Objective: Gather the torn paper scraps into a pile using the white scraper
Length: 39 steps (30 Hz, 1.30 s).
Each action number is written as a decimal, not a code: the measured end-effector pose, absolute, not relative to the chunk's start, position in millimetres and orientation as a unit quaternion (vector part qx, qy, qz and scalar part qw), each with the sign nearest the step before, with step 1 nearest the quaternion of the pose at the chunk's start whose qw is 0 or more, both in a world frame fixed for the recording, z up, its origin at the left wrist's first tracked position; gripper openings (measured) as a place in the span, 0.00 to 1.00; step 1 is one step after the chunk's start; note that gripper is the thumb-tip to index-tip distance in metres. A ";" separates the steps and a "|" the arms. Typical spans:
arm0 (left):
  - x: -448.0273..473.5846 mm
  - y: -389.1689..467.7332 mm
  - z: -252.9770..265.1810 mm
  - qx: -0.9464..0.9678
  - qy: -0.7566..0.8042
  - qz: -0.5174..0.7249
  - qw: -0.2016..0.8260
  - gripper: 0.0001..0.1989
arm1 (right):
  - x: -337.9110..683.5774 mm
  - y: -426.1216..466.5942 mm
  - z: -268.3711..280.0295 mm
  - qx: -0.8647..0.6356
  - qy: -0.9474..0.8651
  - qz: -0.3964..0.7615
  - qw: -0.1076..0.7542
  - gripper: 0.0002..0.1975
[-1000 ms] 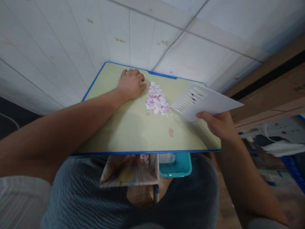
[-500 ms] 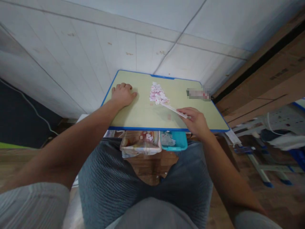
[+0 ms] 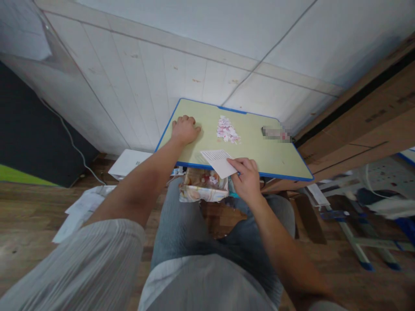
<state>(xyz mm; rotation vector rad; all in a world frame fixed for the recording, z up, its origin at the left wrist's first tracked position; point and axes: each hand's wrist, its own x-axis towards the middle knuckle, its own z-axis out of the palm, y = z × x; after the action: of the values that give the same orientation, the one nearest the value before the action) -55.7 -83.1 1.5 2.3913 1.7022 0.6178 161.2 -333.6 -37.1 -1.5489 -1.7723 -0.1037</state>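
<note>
Small green blue-edged desk point(image 3: 259, 151) by white wall: thin, light, probably stiff slotted white card point(image 3: 218, 160) at near edge, right hand point(image 3: 246, 175) pinching its corner; left hand point(image 3: 184, 129) loosely curled, resting empty on the desk; paper scraps point(image 3: 228, 131) farther back, flimsy.

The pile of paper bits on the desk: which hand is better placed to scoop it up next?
Probably the right hand: it grips the white slotted scraper at the desk's near edge, slots pointing toward the paper scrap pile. The left hand lies flat and empty beside the pile.
</note>
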 end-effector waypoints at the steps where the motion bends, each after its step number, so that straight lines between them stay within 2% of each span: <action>1: -55.6 -83.0 1.2 0.795 0.564 0.210 0.070 0.27 | 155.0 -335.3 -35.9 -0.602 -0.701 -0.037 0.381 0.21; 9: -54.6 -84.6 1.4 0.800 0.564 0.197 0.050 0.27 | 148.4 -328.5 -24.6 -0.571 -0.727 0.004 0.381 0.19; 25: -62.6 -86.0 -4.3 0.799 0.564 0.206 0.031 0.22 | 216.2 -298.7 -9.4 -0.548 -0.699 0.117 0.443 0.14; 30: -66.0 -77.6 -14.6 0.806 0.541 0.237 0.041 0.18 | 227.4 -299.9 -1.8 -0.534 -0.692 0.158 0.459 0.11; 36: -70.4 -67.9 -23.0 0.807 0.516 0.280 0.060 0.11 | 228.3 -307.6 3.2 -0.505 -0.699 0.196 0.467 0.13; 39: -73.8 -65.6 -23.4 0.813 0.488 0.307 0.082 0.08 | 231.1 -304.2 1.9 -0.568 -0.629 0.174 0.501 0.07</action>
<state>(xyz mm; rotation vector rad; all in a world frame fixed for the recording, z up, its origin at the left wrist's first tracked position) -73.8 -65.6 -23.4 2.4277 1.4580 0.9170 231.1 -304.2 1.9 -1.3734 -1.5218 0.4209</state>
